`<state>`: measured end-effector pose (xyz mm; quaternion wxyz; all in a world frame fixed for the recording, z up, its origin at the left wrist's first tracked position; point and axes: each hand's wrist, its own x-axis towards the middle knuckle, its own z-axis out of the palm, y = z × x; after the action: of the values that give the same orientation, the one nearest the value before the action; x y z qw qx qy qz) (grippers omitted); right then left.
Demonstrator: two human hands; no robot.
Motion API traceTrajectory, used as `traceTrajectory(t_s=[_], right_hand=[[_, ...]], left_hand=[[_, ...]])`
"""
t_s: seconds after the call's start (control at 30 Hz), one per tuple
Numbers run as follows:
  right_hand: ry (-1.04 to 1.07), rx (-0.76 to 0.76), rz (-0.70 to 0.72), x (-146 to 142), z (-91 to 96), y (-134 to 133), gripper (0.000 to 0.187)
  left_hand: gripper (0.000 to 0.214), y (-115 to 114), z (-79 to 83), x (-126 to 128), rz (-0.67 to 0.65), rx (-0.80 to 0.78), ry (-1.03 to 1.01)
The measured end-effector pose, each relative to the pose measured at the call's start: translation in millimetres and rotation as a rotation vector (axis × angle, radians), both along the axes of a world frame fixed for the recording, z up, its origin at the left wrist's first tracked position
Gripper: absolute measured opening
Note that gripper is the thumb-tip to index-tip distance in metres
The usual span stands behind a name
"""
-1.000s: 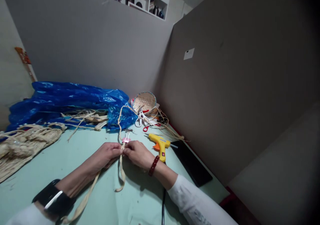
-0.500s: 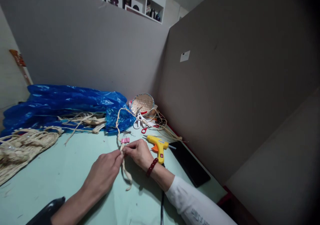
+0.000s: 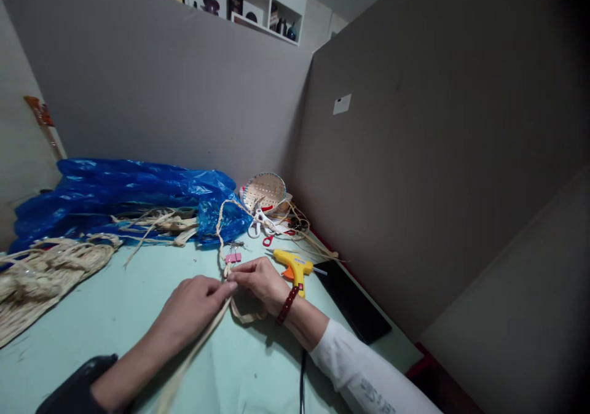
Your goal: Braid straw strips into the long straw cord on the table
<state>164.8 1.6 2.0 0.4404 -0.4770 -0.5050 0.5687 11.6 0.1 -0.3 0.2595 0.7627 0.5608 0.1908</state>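
A braided cord of pale plant fibre [image 3: 220, 233] runs down the table from the basket, with a pink binder clip [image 3: 233, 258] beside it just above my fingers. My left hand [image 3: 193, 306] is closed in a pinch, thumb and forefinger on the braid's lower end. My right hand [image 3: 263, 284], with a dark red bead bracelet, pinches the same spot from the other side. One long loose strand [image 3: 196, 352] stretches past my left hand toward the bottom edge. A second strand [image 3: 242, 318] curves beneath my right hand. My fingers partly hide where the strands cross.
Right of my hands lies a yellow glue gun [image 3: 295, 266], its black cable [image 3: 302, 383] trailing down, beside a flat black panel [image 3: 354, 303]. White scissors [image 3: 259, 220] and a small woven basket [image 3: 263, 191] stand behind. A blue plastic bag [image 3: 138, 183] and woven fibre [image 3: 59, 279] lie left.
The strands hung down together below my hands. Now one extends toward the lower left past my left hand, while another bends right under my right hand. Both hands remain at the braid.
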Motion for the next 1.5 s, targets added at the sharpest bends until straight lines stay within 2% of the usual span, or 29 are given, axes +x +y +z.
traceTrajectory(t_s=[0.07, 0.13, 0.3, 0.4, 0.53, 0.8, 0.93, 1.1, 1.2, 1.37, 1.5], right_hand=[[0.003, 0.001, 0.008, -1, 0.5, -1, 0.010], [0.013, -0.027, 0.022, -2, 1.0, -2, 0.010], [-0.036, -0.056, 0.046, -1, 0.0, -1, 0.010], [-0.142, 0.016, 0.076, 2, -4.7, 2, 0.014], [-0.394, 0.219, 0.066, 5, -8.4, 5, 0.016], [-0.764, 0.395, 0.015, 1, 5.7, -7, 0.019], [-0.949, 0.451, -0.031, 0, 5.8, -11, 0.019], [-1.150, 0.489, -0.029, -1, 4.4, -15, 0.021], [-1.177, 0.499, 0.014, 2, 9.3, -16, 0.021], [-1.154, 0.519, 0.005, 5, 20.4, -17, 0.022], [-1.196, 0.669, 0.147, -3, 14.4, -25, 0.021]], left_hand=[[0.030, 9, -1.2, -5, 0.066, -0.166, -0.339], [0.036, 15, -3.0, -6, 0.062, -0.290, -0.519], [0.043, 20, -4.2, -4, -0.035, -0.444, -0.559], [0.038, 23, -2.1, -6, -0.049, -0.436, -0.544], [0.031, 29, -1.3, -9, -0.071, -0.337, -0.511], [0.020, 28, -12.2, -8, -0.031, -0.092, -0.385], [0.024, 24, -18.1, -1, -0.002, -0.104, -0.431], [0.029, 24, -16.1, 2, 0.032, -0.092, -0.505], [0.028, 24, -13.8, 0, 0.061, -0.131, -0.516], [0.024, 21, -12.1, 1, 0.091, -0.244, -0.510], [0.026, 18, -11.1, 1, 0.105, -0.292, -0.535]])
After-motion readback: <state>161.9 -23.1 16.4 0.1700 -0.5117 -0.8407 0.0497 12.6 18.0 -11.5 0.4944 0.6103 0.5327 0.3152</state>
